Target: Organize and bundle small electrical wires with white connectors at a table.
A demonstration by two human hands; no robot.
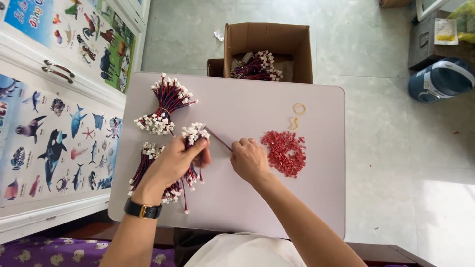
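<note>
My left hand (174,163) grips a bundle of red-and-black wires (192,143) tipped with white connectors, held above the small pale table (257,198). My right hand (250,159) pinches one thin wire (217,138) that stretches from that bundle. Just right of my right hand lies a pile of small red plastic housings (286,152). A tied wire bundle (166,105) fans out at the table's far left. Another bundle (148,165) lies partly under my left hand.
Two yellow rubber bands (297,114) lie beyond the red pile. An open cardboard box (269,42) with more wire bundles stands on the tiled floor behind the table. A white cabinet with animal posters (54,118) lines the left. A blue appliance (440,79) sits far right.
</note>
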